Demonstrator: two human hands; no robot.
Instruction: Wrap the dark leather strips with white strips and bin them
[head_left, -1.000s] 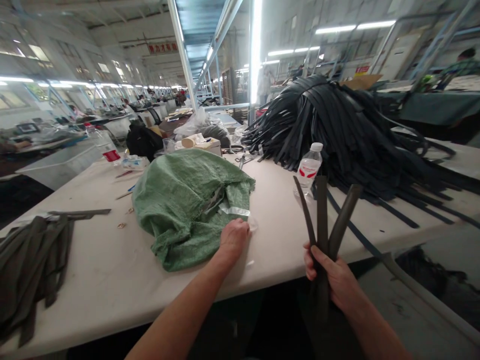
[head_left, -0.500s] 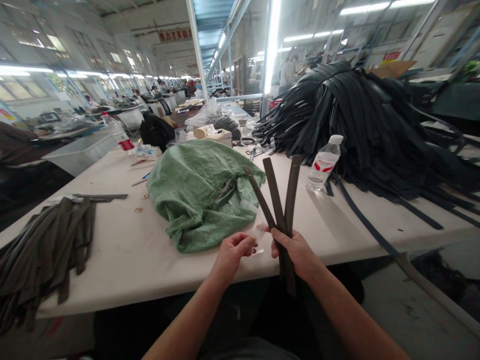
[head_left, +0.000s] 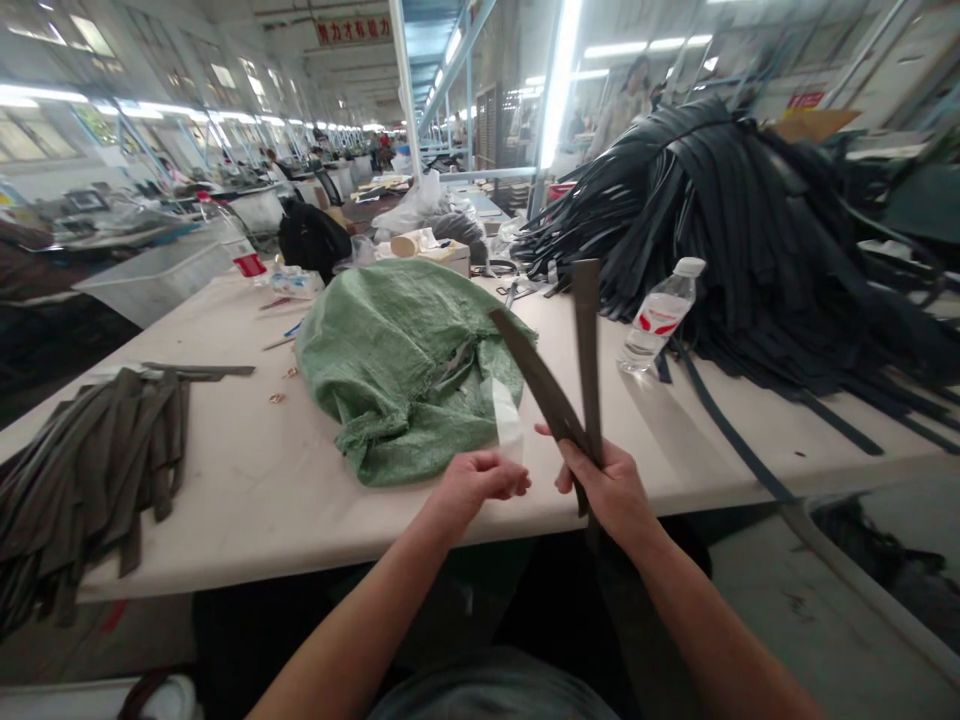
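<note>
My right hand grips a small bundle of dark brown leather strips that fan upward over the table's front edge. Just to its left, my left hand pinches a clear strip of tape, which rises from my fingers toward the bundle. Behind both hands a green woven sack lies crumpled on the white table.
A big heap of black strips fills the table's right side, with a water bottle in front of it. A pile of brown strips lies at the left edge. Small tools, a black bag and boxes sit further back.
My left hand left the sack and came toward me holding clear tape. My right hand brought the strip bundle leftward from beyond the table edge, close to the left hand.
</note>
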